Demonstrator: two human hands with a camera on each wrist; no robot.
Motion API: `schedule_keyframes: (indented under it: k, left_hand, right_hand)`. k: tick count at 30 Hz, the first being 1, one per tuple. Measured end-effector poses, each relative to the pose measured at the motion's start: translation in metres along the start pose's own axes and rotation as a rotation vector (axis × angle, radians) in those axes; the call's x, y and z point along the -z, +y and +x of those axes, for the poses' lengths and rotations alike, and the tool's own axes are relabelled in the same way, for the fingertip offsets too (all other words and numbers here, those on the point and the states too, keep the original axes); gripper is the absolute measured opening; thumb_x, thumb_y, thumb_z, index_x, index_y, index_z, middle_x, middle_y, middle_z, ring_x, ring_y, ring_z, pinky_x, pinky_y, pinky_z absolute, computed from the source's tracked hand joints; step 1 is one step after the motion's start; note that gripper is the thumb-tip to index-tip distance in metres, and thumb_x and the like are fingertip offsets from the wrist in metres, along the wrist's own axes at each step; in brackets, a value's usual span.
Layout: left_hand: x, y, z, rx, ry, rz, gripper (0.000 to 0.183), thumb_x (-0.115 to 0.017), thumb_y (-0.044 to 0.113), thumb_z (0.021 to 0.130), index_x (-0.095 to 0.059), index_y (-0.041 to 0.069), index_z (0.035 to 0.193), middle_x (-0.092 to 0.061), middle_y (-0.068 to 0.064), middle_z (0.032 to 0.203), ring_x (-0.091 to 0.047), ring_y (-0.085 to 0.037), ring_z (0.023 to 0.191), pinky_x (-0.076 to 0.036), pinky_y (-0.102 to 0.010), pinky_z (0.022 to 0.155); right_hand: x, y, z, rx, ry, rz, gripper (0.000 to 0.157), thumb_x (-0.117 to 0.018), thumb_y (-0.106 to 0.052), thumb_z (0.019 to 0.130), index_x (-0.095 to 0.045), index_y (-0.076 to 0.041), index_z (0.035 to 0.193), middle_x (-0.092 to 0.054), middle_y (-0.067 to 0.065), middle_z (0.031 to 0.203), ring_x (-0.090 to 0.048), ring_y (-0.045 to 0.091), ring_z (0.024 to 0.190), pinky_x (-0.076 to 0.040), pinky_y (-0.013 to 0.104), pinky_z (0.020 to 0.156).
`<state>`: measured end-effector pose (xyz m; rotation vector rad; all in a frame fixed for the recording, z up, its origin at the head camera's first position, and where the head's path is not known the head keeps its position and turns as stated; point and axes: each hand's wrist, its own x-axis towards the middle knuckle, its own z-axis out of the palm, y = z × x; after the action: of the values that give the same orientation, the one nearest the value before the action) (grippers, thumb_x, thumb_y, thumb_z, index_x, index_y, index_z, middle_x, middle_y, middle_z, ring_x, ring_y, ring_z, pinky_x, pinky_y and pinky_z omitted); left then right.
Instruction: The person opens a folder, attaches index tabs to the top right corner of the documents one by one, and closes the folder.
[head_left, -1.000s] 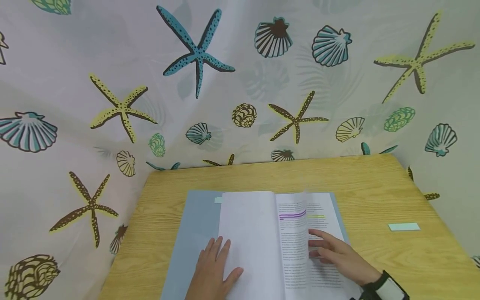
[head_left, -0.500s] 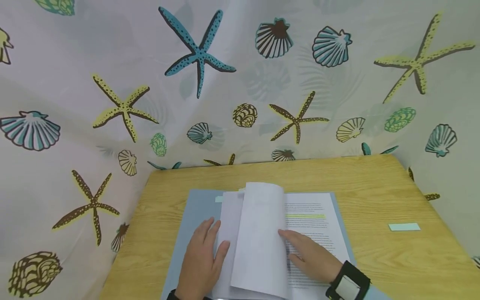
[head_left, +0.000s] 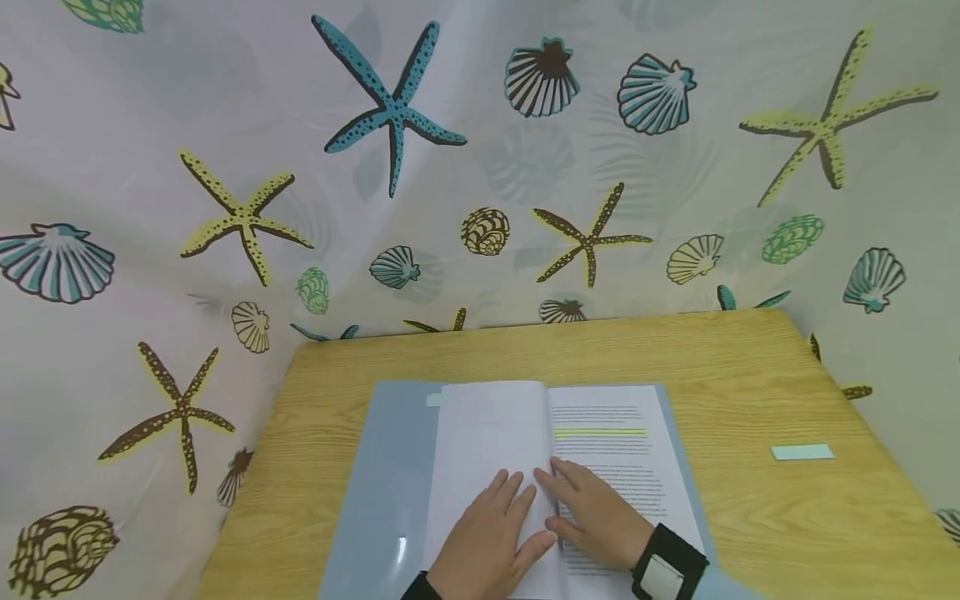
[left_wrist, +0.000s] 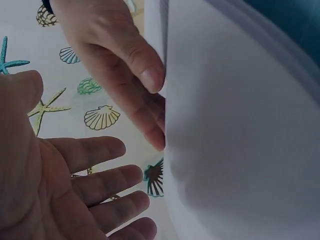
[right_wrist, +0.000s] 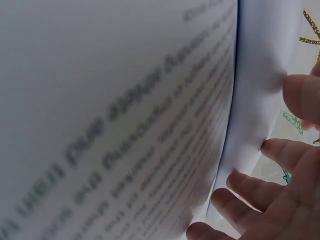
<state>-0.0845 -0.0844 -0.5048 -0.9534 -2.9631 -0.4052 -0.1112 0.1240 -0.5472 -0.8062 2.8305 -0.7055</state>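
A blue-grey folder (head_left: 375, 492) lies open on the table with printed sheets in it. Its left page (head_left: 480, 433) is blank white; the right page (head_left: 603, 492) carries lines of text and one yellow highlight line (head_left: 600, 433). My left hand (head_left: 487, 542) rests on the lower part of the blank page, fingers extended. Close beside it, my right hand (head_left: 596, 517) touches the pages at the centre fold, fingertips over the crease. In the right wrist view, the right hand's fingers (right_wrist: 245, 187) lie spread against the paper. Neither hand grips a sheet.
A pale green strip (head_left: 802, 452) lies on the wooden table (head_left: 757, 375) to the right of the folder. A small pale tab (head_left: 434, 400) sticks out at the left page's upper edge. Behind and at the sides hangs a cloth (head_left: 480, 167) printed with shells and starfish.
The right hand has swept a sheet with purple highlighting over to the left, and it lies flat now. The left hand has moved right onto the blank page; the right hand is at the fold.
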Motion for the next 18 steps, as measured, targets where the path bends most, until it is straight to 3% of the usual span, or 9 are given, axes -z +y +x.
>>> schedule_keyframes:
  k: [4, 10, 18]
  left_hand:
    - [-0.012, -0.002, 0.001, 0.031, -0.045, 0.018, 0.068, -0.031, 0.055, 0.1, -0.054, -0.001, 0.134, -0.049, -0.019, 0.14, -0.044, -0.035, 0.131, -0.04, -0.045, 0.101]
    - [-0.024, -0.01, 0.001, 0.123, -0.128, 0.027, 0.072, -0.027, 0.061, 0.098, -0.055, 0.005, 0.134, -0.049, -0.015, 0.141, -0.042, -0.033, 0.132, -0.039, -0.046, 0.103]
    - [-0.031, -0.015, -0.003, 0.124, -0.113, 0.032, 0.069, -0.03, 0.059, 0.098, -0.057, 0.006, 0.132, -0.049, -0.016, 0.141, -0.044, -0.035, 0.131, -0.043, -0.049, 0.098]
  right_hand:
    - [-0.003, -0.001, 0.001, -0.004, 0.011, -0.018, 0.061, -0.062, -0.041, 0.091, -0.044, -0.019, 0.145, -0.037, 0.015, 0.149, -0.039, 0.035, 0.134, -0.035, 0.052, 0.104]
    - [-0.005, -0.001, 0.001, -0.029, 0.002, -0.013, 0.062, -0.063, -0.042, 0.09, -0.045, -0.019, 0.145, -0.036, 0.017, 0.149, -0.04, 0.036, 0.133, -0.035, 0.053, 0.104]
    - [-0.004, -0.001, 0.0, -0.022, -0.011, 0.001, 0.061, -0.062, -0.041, 0.092, -0.045, -0.018, 0.145, -0.035, 0.015, 0.15, -0.04, 0.035, 0.133, -0.035, 0.053, 0.104]
